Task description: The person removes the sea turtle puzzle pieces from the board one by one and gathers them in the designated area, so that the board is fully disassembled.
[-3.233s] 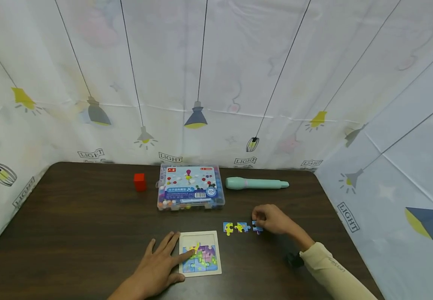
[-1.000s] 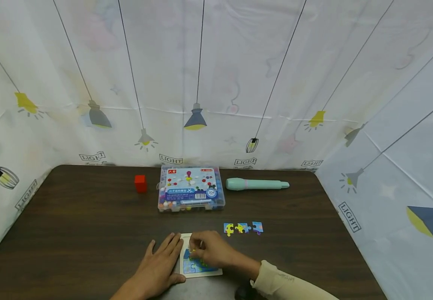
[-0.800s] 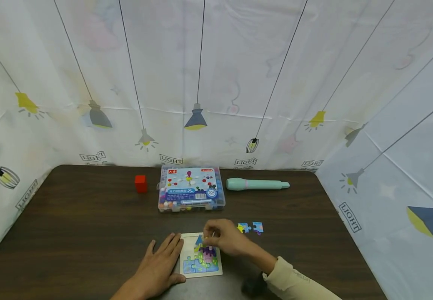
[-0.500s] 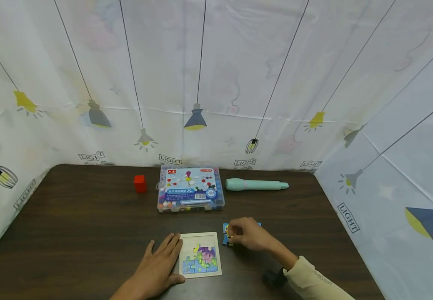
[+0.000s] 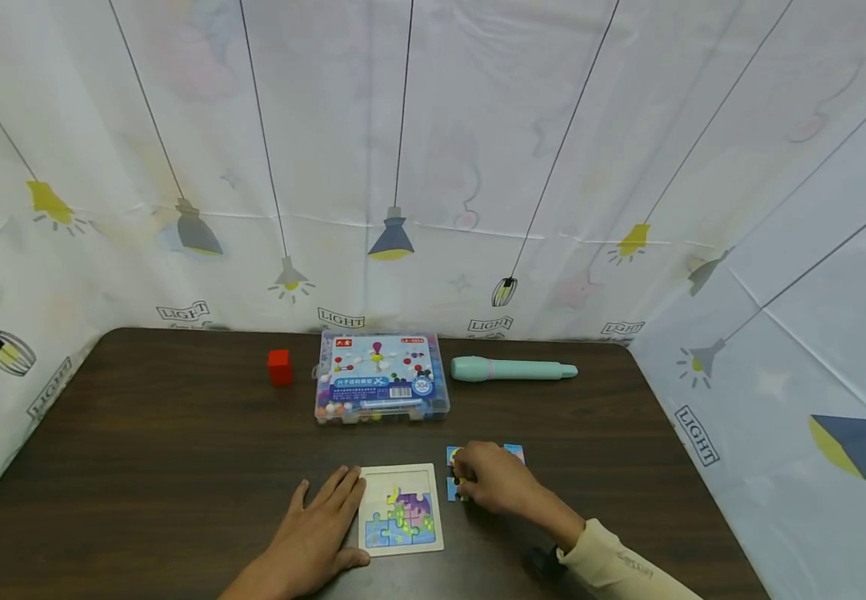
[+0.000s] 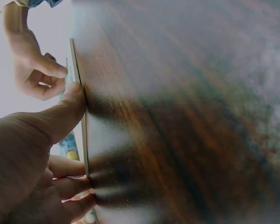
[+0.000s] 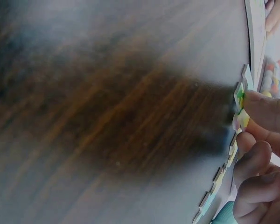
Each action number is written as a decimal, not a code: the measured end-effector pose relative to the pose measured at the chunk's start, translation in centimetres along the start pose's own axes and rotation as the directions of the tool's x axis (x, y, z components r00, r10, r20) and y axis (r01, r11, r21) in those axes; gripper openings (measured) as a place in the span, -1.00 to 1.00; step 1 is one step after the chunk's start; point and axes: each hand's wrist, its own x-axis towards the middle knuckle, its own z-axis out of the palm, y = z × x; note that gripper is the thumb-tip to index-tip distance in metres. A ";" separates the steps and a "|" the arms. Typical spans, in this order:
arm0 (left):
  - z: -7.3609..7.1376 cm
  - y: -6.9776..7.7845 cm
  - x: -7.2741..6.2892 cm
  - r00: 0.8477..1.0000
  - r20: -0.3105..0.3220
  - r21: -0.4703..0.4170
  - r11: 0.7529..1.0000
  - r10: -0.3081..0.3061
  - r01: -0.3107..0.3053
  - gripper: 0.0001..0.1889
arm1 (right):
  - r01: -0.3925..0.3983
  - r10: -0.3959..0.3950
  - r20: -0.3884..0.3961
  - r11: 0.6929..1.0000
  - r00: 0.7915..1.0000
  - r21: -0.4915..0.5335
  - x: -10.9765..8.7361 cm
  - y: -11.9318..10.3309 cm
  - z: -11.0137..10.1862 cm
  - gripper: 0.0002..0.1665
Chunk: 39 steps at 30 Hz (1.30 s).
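Observation:
My left hand lies with fingers extended along the left edge of a small wooden jigsaw tray. Its thumb and fingers touch the tray's side in the left wrist view. Interlocked jigsaw pieces in blue, green and purple fill the tray's lower part; its upper part is bare. Right of the tray, my right hand pinches a jigsaw piece low at the table, between thumb and fingertip. Other loose pieces lie in a row behind that hand, partly hidden by it.
Behind the tray lies a clear plastic box with a printed label and colourful beads. A red cube sits left of it, and a mint-green microphone-shaped stick lies to its right. A printed curtain hangs behind the dark table.
My right hand has taken a blue piece from the tray's upper left and carried it right, to the front of the loose row. My left index finger has come off the puzzle.

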 end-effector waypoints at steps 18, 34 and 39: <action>0.0 -0.2 -0.1 1.000 0.000 0.009 1.000 -0.004 0.004 0.01 | 0.173 -0.172 0.020 0.982 0.985 -0.077 0.7 -2.3 0.8 -0.65; -0.1 0.0 -0.1 1.000 -0.016 0.009 1.000 0.007 -0.007 0.00 | 0.250 -0.236 0.132 0.963 0.963 -0.102 2.5 -4.6 3.0 -0.73; -0.2 0.1 -0.1 1.000 -0.004 0.005 1.000 0.000 0.000 0.00 | 0.131 -0.139 0.125 0.989 0.982 0.074 2.6 -4.8 3.2 -0.71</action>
